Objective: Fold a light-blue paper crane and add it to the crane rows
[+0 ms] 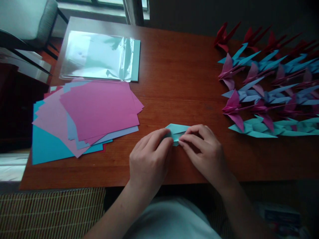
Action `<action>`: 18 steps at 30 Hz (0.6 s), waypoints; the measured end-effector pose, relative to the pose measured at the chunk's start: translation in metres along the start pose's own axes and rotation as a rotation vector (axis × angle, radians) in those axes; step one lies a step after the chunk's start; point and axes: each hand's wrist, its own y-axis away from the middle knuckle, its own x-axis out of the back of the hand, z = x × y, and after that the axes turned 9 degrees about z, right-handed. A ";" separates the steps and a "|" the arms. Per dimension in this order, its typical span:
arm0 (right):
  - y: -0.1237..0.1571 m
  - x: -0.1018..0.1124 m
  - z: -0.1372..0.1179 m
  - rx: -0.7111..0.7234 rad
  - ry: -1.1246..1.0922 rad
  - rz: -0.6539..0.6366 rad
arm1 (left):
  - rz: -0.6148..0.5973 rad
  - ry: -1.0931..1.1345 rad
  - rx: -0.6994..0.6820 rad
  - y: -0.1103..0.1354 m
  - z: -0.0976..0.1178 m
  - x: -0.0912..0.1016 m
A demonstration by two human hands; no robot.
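Note:
Near the table's front edge lies a small mint-green piece of folded paper [177,130], creased into layers with a pointed left corner. My left hand [152,152] grips its left side between thumb and curled fingers, which hide part of that side. On the other side, my right hand [205,147] pinches the lower right part of the paper with thumb and fingertips. Both hands are close together, with the visible paper between them.
Loose coloured sheets [102,109] fan out at the left, below a clear plastic packet [99,56] of mint paper. Rows of folded paper cranes, including mint ones [259,127] and red ones [224,36], fill the right side. A chair [30,20] stands beyond the table's left corner.

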 end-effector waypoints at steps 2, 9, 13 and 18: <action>0.000 0.003 0.002 0.022 -0.006 -0.004 | -0.011 0.003 -0.013 0.000 -0.001 0.002; 0.000 0.007 0.008 0.127 0.003 -0.087 | -0.021 0.020 -0.052 0.000 -0.005 0.005; -0.001 0.005 0.006 0.128 0.027 -0.119 | -0.018 0.023 -0.073 0.000 -0.005 0.006; -0.004 0.005 0.003 0.114 0.025 -0.126 | -0.012 0.022 -0.085 0.001 -0.007 0.005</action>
